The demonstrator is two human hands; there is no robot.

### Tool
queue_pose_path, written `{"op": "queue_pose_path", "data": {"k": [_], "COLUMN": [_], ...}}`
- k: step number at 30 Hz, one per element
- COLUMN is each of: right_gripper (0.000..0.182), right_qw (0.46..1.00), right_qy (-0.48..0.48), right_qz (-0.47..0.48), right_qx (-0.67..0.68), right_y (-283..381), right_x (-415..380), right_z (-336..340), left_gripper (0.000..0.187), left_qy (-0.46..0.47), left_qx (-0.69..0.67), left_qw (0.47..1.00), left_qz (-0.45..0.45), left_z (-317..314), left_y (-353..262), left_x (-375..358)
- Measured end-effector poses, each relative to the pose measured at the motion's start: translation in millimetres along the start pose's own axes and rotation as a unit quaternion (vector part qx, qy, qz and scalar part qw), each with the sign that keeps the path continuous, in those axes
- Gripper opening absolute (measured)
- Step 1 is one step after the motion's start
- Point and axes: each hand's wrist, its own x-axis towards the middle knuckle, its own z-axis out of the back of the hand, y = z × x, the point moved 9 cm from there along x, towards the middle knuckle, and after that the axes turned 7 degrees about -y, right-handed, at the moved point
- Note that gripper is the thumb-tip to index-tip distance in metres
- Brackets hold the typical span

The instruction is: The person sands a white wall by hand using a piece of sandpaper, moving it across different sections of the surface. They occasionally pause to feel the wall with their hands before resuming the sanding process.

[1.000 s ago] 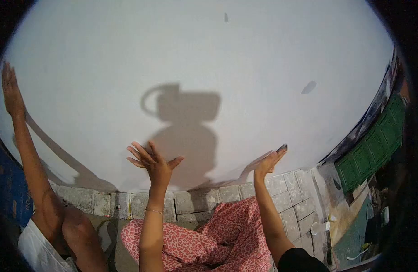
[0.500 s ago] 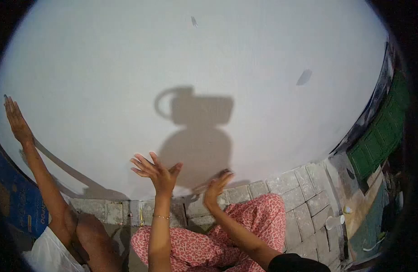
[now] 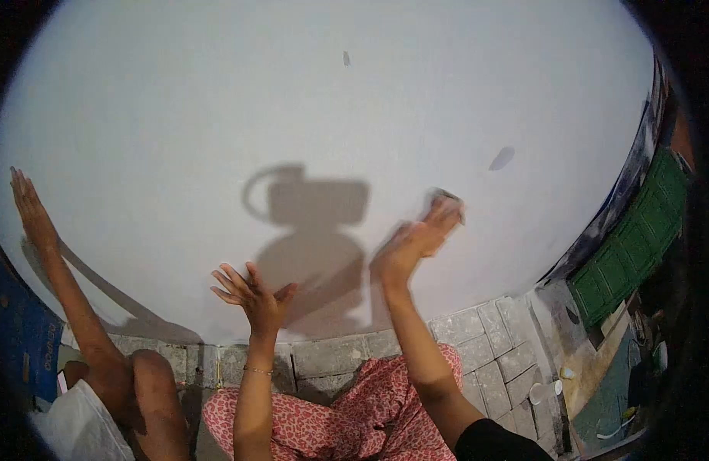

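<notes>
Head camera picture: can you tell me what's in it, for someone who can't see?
Two hands reach up to a big white wall: the right hand presses a small pad flat against it, and the left hand is open with fingers spread. Another person's hand is raised at the wall further left, and grey paving blocks lie below.

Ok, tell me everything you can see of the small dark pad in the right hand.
The small dark pad is mostly hidden: only a thin, flat, greyish edge shows past the fingertips of the right hand, blurred by motion. Its material cannot be told. It sits pressed flat between the stretched fingers and the smooth white wall, right of the head-shaped shadow. Nothing else touches it. The left hand is spread open lower down, apart from it.
</notes>
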Motion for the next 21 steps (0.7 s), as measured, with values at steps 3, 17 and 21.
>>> {"op": "queue_pose_path", "data": {"k": [3, 17, 21], "right_gripper": [0.064, 0.063, 0.063], "right_qw": [0.954, 0.953, 0.844], "right_qy": [0.208, 0.15, 0.345], "right_qz": [0.177, 0.228, 0.4], "right_qx": [-0.125, -0.128, -0.094], "right_y": [67.3, 93.8, 120.0], "right_x": [-62.8, -10.3, -85.0], "right_z": [-61.7, -60.8, -92.5], "left_gripper": [0.108, 0.111, 0.111], "left_qy": [-0.026, 0.006, 0.019], "left_qx": [-0.033, -0.034, -0.015], "left_qw": [0.999, 0.999, 0.997], "left_qz": [0.007, 0.042, 0.068], "left_z": [-3.5, -8.0, -14.0], "left_y": [6.5, 12.3, 18.3], "left_x": [-3.8, -9.7, -13.0]}}
